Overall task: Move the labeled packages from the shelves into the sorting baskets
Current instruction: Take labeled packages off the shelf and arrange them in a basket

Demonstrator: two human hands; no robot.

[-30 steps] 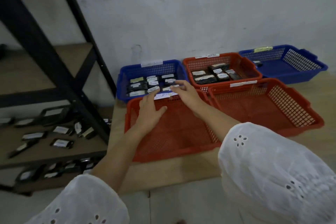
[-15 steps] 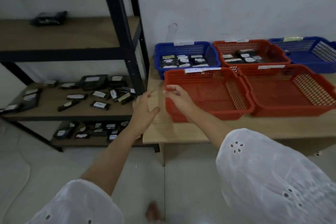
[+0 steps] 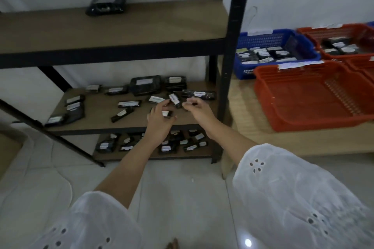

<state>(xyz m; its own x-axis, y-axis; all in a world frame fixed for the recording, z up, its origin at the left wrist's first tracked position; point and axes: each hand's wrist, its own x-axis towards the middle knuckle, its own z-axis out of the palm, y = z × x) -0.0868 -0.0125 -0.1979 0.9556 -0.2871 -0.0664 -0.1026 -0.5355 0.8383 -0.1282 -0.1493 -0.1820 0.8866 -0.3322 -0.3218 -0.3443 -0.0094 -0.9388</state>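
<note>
Change: both hands are now over the middle shelf. Half a second ago they were in the air at the desk edge, and a second ago at the far rim of the near red basket.
View: the head has turned left with them, so the shelves now fill the middle and the baskets sit at the right.
Left hand: the fingers curl narrowly round a small package, and its white label shows between thumb and fingers. I cannot tell whether it is already lifted off the board.
Right hand: the fingertips are drawn close together just beside another small package. I cannot tell whether they hold anything.
Packages: many still lie on the middle shelf and the bottom shelf, and one lies on the top shelf.
Baskets: the blue basket and the far red basket each hold a batch. No package shows in the near red basket.
Meaning: the hands have left the baskets, so I judge a new pick is starting. Much of the task remains.
Next: probably close the grip, lift, read the label and carry the package right to its basket.
Risk: the packages lie close together — a neighbour may be dragged along.
</note>
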